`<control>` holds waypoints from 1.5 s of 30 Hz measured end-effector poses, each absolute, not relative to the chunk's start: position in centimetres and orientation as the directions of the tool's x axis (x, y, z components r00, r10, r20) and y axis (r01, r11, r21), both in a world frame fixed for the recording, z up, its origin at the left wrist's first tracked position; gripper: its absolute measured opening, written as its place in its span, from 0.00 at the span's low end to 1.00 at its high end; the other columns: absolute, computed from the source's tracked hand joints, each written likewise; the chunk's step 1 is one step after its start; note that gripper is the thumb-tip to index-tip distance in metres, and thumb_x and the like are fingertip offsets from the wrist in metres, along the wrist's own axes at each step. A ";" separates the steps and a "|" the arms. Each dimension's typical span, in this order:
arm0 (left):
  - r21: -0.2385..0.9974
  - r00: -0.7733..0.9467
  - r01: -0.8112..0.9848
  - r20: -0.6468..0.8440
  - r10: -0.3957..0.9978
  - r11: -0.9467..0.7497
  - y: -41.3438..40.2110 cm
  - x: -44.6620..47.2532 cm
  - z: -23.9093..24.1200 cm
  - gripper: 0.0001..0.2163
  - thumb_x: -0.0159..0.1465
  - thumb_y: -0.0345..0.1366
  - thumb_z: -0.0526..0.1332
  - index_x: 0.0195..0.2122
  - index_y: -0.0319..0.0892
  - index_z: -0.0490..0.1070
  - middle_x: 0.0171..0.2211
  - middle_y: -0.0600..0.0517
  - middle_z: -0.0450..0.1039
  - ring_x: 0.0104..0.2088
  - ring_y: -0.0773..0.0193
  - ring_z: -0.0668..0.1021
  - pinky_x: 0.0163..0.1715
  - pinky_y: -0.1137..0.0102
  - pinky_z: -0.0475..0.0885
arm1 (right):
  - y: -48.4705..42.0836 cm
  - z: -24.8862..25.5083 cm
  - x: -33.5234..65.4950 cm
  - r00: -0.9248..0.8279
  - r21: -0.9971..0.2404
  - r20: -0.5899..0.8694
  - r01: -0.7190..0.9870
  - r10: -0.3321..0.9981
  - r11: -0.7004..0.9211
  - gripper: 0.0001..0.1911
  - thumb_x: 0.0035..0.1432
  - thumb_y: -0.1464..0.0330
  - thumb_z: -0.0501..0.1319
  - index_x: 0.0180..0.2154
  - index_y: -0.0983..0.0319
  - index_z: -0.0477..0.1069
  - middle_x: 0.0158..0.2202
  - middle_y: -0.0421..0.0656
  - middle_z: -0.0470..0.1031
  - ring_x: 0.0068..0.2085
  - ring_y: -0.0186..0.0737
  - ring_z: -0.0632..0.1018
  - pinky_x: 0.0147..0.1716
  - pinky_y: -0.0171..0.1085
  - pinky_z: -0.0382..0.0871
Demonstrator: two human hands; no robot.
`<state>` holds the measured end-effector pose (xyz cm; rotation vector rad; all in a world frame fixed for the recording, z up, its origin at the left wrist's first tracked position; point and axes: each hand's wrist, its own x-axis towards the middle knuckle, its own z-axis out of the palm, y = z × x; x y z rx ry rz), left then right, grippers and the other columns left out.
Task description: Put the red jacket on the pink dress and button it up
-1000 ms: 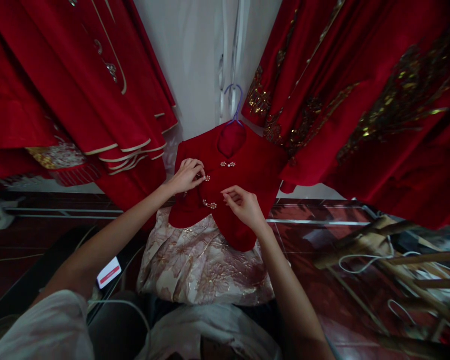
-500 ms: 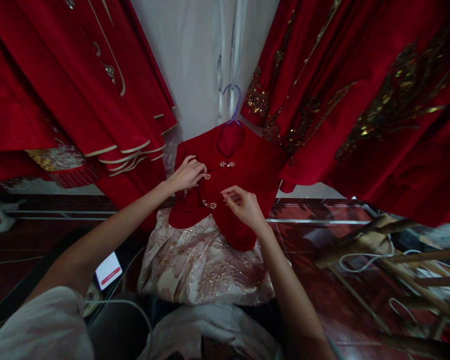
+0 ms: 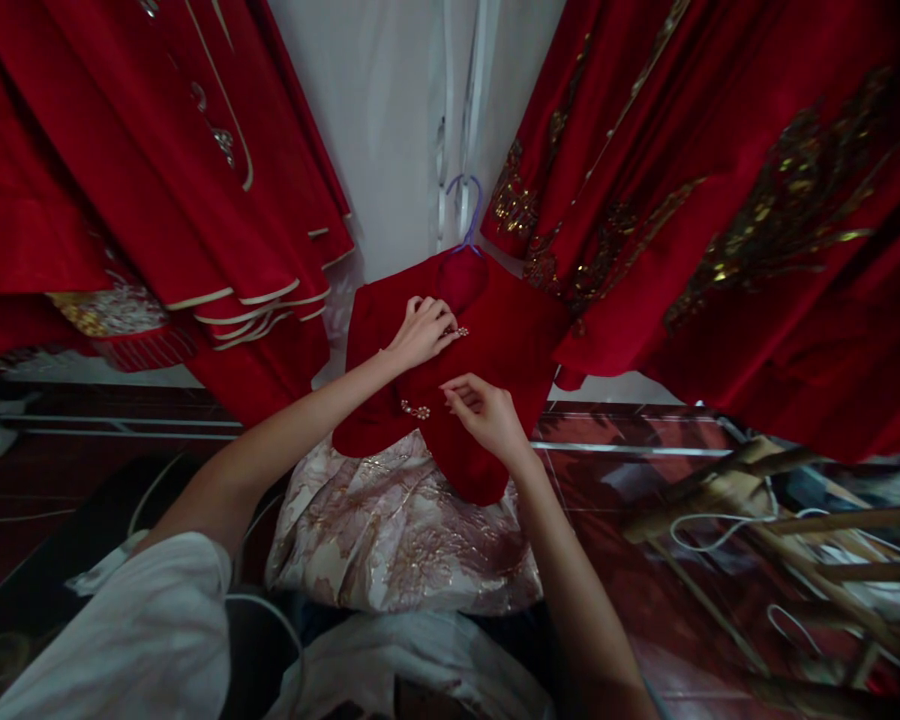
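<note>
A red jacket [image 3: 510, 340] hangs upright in front of me on a purple hanger [image 3: 471, 225]. My left hand [image 3: 424, 333] lies on its upper chest, fingers bent and slightly apart, with the tips at the upper beaded clasp [image 3: 462, 332], which they partly cover. Lower on the jacket front is another beaded clasp [image 3: 415, 410]. Just right of that one, my right hand [image 3: 484, 410] is closed in a pinch over the cloth; whatever sits between thumb and forefinger is too small to make out. Below the jacket, shiny pale floral fabric [image 3: 390, 530] spreads over my lap.
Red garments with pale trim [image 3: 270, 290] hang at left, and red cloth with gold sequins [image 3: 780, 200] hangs at right. A wooden frame [image 3: 720, 500] with a white cable [image 3: 690, 540] stands low on the right. Behind the hanger is a white surface [image 3: 390, 120].
My left hand has moved up and right, from a beaded piece at the jacket's left edge to the upper clasp. My right hand stays nearly in place. My left forearm now covers the phone-like screen.
</note>
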<state>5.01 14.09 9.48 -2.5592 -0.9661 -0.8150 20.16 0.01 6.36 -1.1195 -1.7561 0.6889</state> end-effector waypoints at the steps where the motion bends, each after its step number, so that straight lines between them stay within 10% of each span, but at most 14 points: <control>1: -0.069 0.619 0.668 0.604 0.502 -0.741 14.1 5.1 9.6 0.09 0.65 0.41 0.57 0.39 0.42 0.73 0.42 0.46 0.71 0.47 0.55 0.68 0.53 0.55 0.56 | 0.0 6.4 20.2 -0.171 -0.812 0.398 0.393 0.901 0.433 0.10 0.62 0.63 0.56 0.40 0.58 0.73 0.31 0.41 0.77 0.32 0.34 0.79 0.33 0.33 0.73; 23: -0.028 0.611 0.623 0.642 0.464 -0.782 14.5 5.0 9.5 0.05 0.65 0.38 0.57 0.37 0.42 0.68 0.33 0.53 0.74 0.39 0.62 0.74 0.61 0.55 0.50 | 0.0 5.8 20.0 -0.187 -0.815 0.378 0.397 0.907 0.422 0.09 0.62 0.63 0.56 0.40 0.58 0.73 0.32 0.40 0.77 0.32 0.35 0.78 0.32 0.34 0.73; 32: -0.207 0.775 0.612 0.345 0.529 -0.763 14.3 4.7 11.7 0.15 0.68 0.36 0.46 0.47 0.35 0.67 0.42 0.41 0.74 0.40 0.59 0.77 0.47 0.63 0.66 | 7.3 9.4 18.2 0.016 -0.686 0.654 0.434 0.756 0.584 0.20 0.64 0.59 0.54 0.53 0.62 0.63 0.55 0.51 0.68 0.58 0.40 0.69 0.60 0.41 0.62; 39: -0.208 0.481 0.875 0.271 0.834 -0.438 14.8 3.0 13.3 0.14 0.62 0.31 0.52 0.32 0.33 0.77 0.32 0.36 0.77 0.38 0.47 0.78 0.37 0.58 0.65 | 12.4 9.9 16.7 0.302 -0.810 0.315 0.580 0.900 0.089 0.45 0.59 0.51 0.57 0.60 0.82 0.47 0.62 0.76 0.51 0.66 0.64 0.55 0.62 0.59 0.49; 45: -0.192 0.317 0.946 0.361 0.877 -0.262 17.4 1.8 15.4 0.16 0.63 0.33 0.51 0.35 0.33 0.78 0.31 0.37 0.76 0.42 0.44 0.75 0.43 0.50 0.62 | 11.5 10.8 22.8 0.359 -0.630 0.509 0.775 0.782 0.054 0.28 0.64 0.57 0.52 0.49 0.79 0.61 0.48 0.72 0.67 0.54 0.61 0.70 0.54 0.54 0.60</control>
